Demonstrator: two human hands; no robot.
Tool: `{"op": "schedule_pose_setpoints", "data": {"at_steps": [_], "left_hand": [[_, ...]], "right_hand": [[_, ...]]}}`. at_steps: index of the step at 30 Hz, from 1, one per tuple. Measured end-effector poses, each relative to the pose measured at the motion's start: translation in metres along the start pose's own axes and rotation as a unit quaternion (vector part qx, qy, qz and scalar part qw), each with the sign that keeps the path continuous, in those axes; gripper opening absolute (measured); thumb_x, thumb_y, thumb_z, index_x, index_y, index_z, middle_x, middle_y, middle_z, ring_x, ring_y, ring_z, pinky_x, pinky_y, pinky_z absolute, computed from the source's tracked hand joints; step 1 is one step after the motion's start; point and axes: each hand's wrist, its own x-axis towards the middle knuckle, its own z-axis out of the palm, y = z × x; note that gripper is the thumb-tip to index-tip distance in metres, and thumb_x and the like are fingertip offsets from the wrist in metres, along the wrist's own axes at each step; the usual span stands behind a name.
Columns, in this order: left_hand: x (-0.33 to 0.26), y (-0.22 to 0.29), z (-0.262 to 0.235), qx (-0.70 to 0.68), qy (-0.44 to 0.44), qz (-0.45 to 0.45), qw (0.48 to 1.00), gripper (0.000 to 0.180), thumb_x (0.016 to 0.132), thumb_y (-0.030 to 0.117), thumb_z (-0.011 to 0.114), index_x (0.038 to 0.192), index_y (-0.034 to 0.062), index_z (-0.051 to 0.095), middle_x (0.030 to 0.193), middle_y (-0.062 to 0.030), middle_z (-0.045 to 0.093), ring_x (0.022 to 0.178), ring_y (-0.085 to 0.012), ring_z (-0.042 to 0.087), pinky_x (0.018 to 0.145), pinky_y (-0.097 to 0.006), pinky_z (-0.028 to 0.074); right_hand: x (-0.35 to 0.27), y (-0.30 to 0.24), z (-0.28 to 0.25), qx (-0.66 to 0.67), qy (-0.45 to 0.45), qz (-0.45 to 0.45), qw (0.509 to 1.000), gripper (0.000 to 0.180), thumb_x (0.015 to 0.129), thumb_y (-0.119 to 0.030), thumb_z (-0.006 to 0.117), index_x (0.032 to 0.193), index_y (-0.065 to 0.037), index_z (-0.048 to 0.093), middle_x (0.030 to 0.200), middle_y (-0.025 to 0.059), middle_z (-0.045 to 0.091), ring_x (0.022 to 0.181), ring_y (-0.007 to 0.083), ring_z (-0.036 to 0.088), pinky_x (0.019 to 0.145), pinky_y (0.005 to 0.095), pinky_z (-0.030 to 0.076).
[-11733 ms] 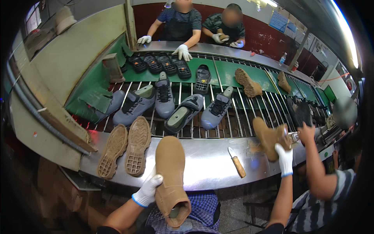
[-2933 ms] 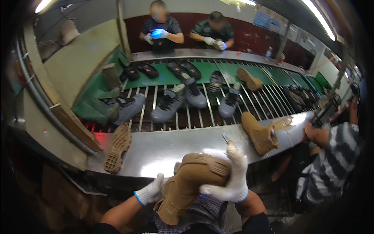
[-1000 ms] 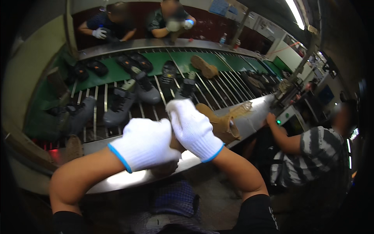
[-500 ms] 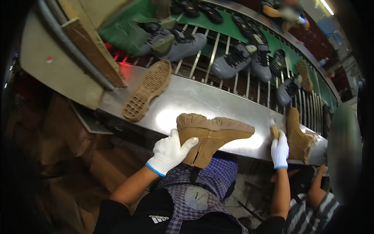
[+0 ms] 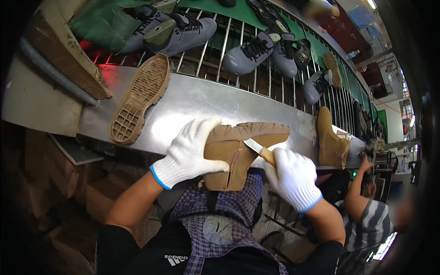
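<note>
A tan sole (image 5: 140, 100) lies tread-up on the metal worktop (image 5: 201, 98). The person's left hand (image 5: 189, 151), thumb and fingers clasped round the heel, holds a tan boot (image 5: 229, 160) sole-up at the near edge. A knife (image 5: 260, 150) (blade beside that boot's sole) sits in the curled right hand (image 5: 294, 178). Another boot (image 5: 331, 146) lies farther right.

My white-knit-gloved left hand (image 5: 188, 153): bright blue cuff edge. My white-knit-gloved right hand (image 5: 294, 179): matching blue edge. Tan zip-sided ankle boot (image 5: 221, 160): browner lugged sole. Short wooden-handled knife (image 5: 267, 156): silvery blade, yellow-brown handle. Left, flat lugged shoe sole (image 5: 143, 97): light brown, grid and wavy-line pattern. Far, low grey lace-up shoes (image 5: 243, 58): black laces. Near, my cloth apron (image 5: 195, 224): purple-and-white check. Right, co-worker's short sleeve (image 5: 375, 222): dark and pale grey stripes.
</note>
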Motion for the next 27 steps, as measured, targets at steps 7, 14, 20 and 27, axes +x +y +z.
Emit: {"op": "schedule_pose_setpoints", "data": {"at_steps": [7, 14, 20, 27], "left_hand": [[0.009, -0.021, 0.021, -0.014, 0.090, 0.134, 0.987, 0.095, 0.071, 0.035, 0.099, 0.147, -0.0004, 0.054, 0.136, -0.0219, 0.062, 0.127, -0.0405, 0.063, 0.109, -0.050, 0.053], [0.014, -0.016, 0.023, -0.009, 0.086, 0.130, 0.988, 0.089, 0.075, 0.031, 0.095, 0.146, -0.0011, 0.052, 0.133, -0.0219, 0.061, 0.122, -0.0405, 0.065, 0.105, -0.048, 0.056], [0.014, -0.014, 0.023, -0.027, 0.078, 0.140, 0.987, 0.091, 0.071, 0.027, 0.096, 0.147, -0.0023, 0.055, 0.139, -0.0247, 0.061, 0.130, -0.0427, 0.061, 0.112, -0.050, 0.052], [0.013, -0.022, 0.026, -0.015, 0.093, 0.148, 0.985, 0.088, 0.073, 0.026, 0.096, 0.146, -0.0033, 0.056, 0.136, -0.0248, 0.062, 0.122, -0.0408, 0.064, 0.106, -0.048, 0.055]], "right_hand": [[0.042, 0.007, 0.029, 0.355, -0.129, -0.040, 0.925, 0.037, 0.102, -0.041, 0.072, 0.108, -0.005, 0.062, 0.079, 0.0156, 0.071, 0.066, 0.0363, 0.072, 0.061, 0.0461, 0.058], [0.036, -0.027, -0.035, 0.129, -0.070, -0.112, 0.983, 0.046, 0.104, -0.054, 0.067, 0.099, -0.009, 0.060, 0.071, 0.0116, 0.069, 0.057, 0.0315, 0.070, 0.053, 0.0432, 0.057], [0.021, 0.014, 0.014, 0.035, -0.047, -0.013, 0.998, 0.048, 0.106, -0.053, 0.065, 0.100, -0.006, 0.061, 0.074, 0.0153, 0.073, 0.062, 0.0345, 0.075, 0.053, 0.0464, 0.058], [0.043, -0.027, 0.013, 0.195, -0.077, -0.023, 0.978, 0.043, 0.106, -0.048, 0.065, 0.100, -0.005, 0.062, 0.074, 0.0183, 0.073, 0.060, 0.0396, 0.073, 0.053, 0.0491, 0.057]]}}
